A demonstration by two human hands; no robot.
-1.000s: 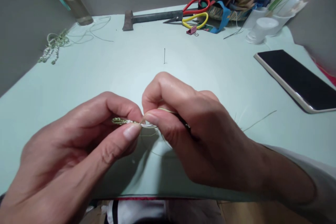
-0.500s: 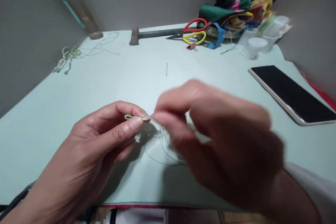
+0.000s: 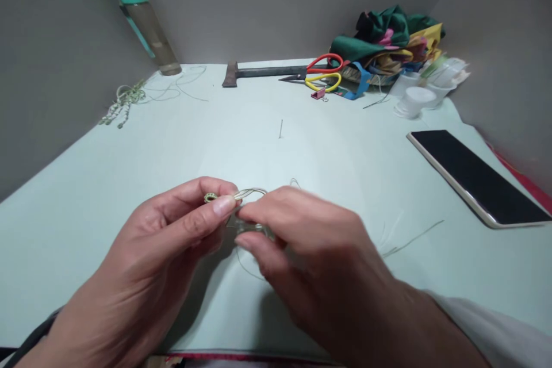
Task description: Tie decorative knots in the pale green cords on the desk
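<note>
Between thumb and index finger, my left hand [image 3: 172, 241] pinches a small green braided cord [image 3: 210, 198], its looped end sticking out to the left. Pale strands [image 3: 250, 191] run from that pinch in an arc toward my right hand [image 3: 310, 253]. The right thumb and index fingertips are slightly apart, close to the left fingertips, with some thin strands between them, partly blurred. Loose thread ends [image 3: 414, 238] show beyond the right wrist, and a thin thread curves below the hands.
A pin [image 3: 280, 129] stands upright mid-table. Behind it lie a hammer [image 3: 267, 72], scissors [image 3: 323, 73] and a binder clip [image 3: 318, 94]. A phone [image 3: 478, 178] is at right, a bottle [image 3: 150, 34] and braided cords [image 3: 125, 103] back left, cloth [image 3: 388, 31] and plastic cups [image 3: 416, 100] back right.
My right hand has moved down and left, nearer my left fingertips, its thumb and index finger now parted. The strands now arc between the hands. The view has tilted slightly upward.
</note>
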